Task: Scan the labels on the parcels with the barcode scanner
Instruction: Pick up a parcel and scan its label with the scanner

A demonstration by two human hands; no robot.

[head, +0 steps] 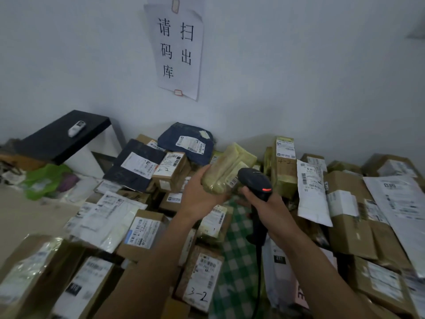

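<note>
The left hand (pixel 197 192) grips a yellow-green plastic-wrapped parcel (pixel 226 171); the right hand (pixel 262 203) is curled around a black handheld barcode scanner (pixel 256 183), its head beside the parcel's white label (pixel 233 180).

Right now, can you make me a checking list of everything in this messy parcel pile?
Surface: green-and-white checked cloth, mostly buried under parcels.
Job's things: black handheld barcode scanner, red light glowing, aimed at the white label on the yellowish plastic-wrapped parcel.
Clutter: brown cardboard boxes, white mailer bags, dark blue bag, green plastic bag.
Hands: left hand holds the yellowish parcel; right hand grips the scanner.
Cables: black cord hangs from the scanner handle.
Surroundings: white wall with a paper sign; black shelf carrying a small white device.
</note>
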